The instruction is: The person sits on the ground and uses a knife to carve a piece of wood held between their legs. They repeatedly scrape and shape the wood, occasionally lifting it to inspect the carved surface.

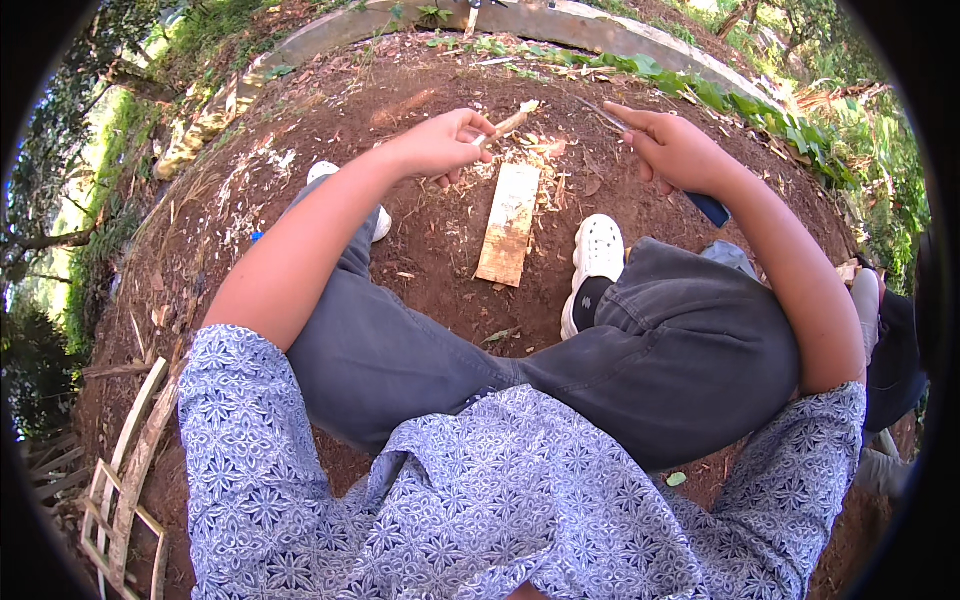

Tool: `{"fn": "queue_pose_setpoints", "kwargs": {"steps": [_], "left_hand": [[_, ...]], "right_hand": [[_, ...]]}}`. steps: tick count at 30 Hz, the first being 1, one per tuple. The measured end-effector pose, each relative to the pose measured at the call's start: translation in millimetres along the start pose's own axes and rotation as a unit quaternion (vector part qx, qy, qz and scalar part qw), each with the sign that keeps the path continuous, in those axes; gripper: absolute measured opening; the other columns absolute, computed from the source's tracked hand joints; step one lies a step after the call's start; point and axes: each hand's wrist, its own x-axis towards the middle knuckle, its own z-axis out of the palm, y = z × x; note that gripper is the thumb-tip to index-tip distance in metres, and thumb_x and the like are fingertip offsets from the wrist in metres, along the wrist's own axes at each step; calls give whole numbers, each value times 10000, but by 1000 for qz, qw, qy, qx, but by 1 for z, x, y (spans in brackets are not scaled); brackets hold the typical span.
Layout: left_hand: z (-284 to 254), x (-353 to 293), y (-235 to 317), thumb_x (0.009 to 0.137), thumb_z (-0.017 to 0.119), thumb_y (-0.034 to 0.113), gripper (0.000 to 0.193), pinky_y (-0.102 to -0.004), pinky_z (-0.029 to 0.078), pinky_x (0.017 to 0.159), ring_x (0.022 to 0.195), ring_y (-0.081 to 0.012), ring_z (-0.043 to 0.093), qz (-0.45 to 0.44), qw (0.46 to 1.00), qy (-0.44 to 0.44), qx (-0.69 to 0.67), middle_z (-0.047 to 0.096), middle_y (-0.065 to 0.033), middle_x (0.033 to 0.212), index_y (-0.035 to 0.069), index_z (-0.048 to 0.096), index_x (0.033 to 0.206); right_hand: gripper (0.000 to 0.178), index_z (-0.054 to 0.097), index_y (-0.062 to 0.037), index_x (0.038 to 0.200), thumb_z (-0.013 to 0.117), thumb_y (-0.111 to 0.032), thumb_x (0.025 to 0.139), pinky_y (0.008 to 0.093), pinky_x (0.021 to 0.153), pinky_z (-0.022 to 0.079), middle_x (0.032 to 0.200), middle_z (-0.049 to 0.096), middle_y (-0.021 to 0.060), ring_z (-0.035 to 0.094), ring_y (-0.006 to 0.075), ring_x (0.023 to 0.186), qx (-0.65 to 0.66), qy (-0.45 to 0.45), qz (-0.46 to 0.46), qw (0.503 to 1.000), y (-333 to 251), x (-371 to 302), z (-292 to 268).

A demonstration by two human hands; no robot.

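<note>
Above the board (509, 222), stick (508, 124) pinched in left hand (440, 146), knife (640, 150) gripped in right hand (677, 150).

Sunlit bare red soil (330, 120), concrete curb (560, 22), surrounding greenery (740, 105).

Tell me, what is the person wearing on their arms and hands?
Both arms are bare below short sleeves of a blue-and-white shirt with a flower-like pattern. The left hand and right hand wear no gloves, and I see no rings, watch or bracelets.
</note>
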Motion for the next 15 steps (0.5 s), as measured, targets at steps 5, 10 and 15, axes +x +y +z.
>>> {"fn": "queue_pose_setpoints", "kwargs": {"steps": [5, 10, 15], "left_hand": [[54, 62, -52, 949, 489, 215, 399, -291, 433, 562, 622, -114, 539, -38, 996, 50, 57, 723, -56, 991, 32, 554, 1298], [153, 87, -126, 983, 439, 263, 323, -284, 228, 417, 457, -73, 316, -181, 923, 195, -279, 443, 29, 639, 27, 602, 1132], [210, 87, -154, 991, 429, 277, 289, -288, 216, 432, 460, -82, 293, -227, 863, 147, -427, 403, 39, 638, 46, 585, 1068]], "right_hand": [[497, 486, -220, 1500, 438, -133, 1013, 357, 550, 560, 737, 646, 103, 633, 178, 551, -115, 6, -92, 989, 13, 21, 8], [499, 518, -200, 1470, 458, -117, 982, 371, 526, 561, 692, 643, 121, 655, 197, 549, -132, -62, -73, 987, -9, 68, 11], [483, 528, -139, 1448, 422, -111, 977, 334, 491, 535, 701, 654, 109, 617, 166, 507, 10, -40, -35, 999, 4, 130, 70]]}}
